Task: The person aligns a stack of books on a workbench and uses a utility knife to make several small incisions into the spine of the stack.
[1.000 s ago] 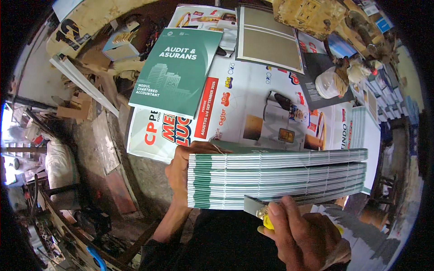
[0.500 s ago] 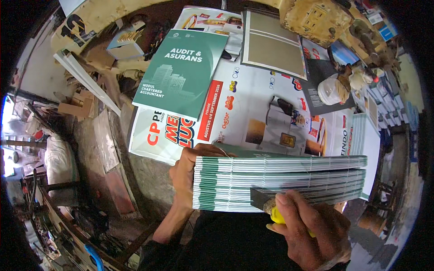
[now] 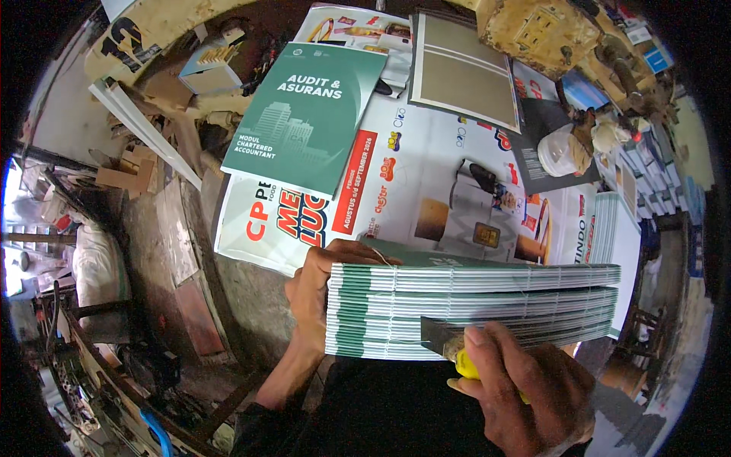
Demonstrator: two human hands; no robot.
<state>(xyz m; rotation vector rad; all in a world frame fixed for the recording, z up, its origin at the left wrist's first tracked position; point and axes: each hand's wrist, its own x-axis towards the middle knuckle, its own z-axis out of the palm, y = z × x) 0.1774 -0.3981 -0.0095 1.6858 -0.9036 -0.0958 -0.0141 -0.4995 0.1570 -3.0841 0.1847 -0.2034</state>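
A thick stack of stitched book blocks (image 3: 487,301) stands with its folded spines facing me, white and green with thread running across them. My left hand (image 3: 314,286) grips its left end, the thumb side wrapped over the top corner. In my right hand (image 3: 533,388) is a putty knife (image 3: 438,337) with a dark flat blade and a yellow handle. The blade lies against the lower spines, left of the fingers. Beyond the stack lies a green softcover book (image 3: 304,122), flat on a printed sheet (image 3: 426,190); my left hand is apart from it.
A grey-brown framed board (image 3: 464,68) lies at the far side. To its right are a white tub (image 3: 560,152) on a dark sheet and a worn block of wood (image 3: 537,34). More stacked books (image 3: 609,228) stand at the right. White strips (image 3: 145,129) lean at the left.
The view has shifted very slightly. Both hands, the book blocks and the putty knife keep nearly the same places.
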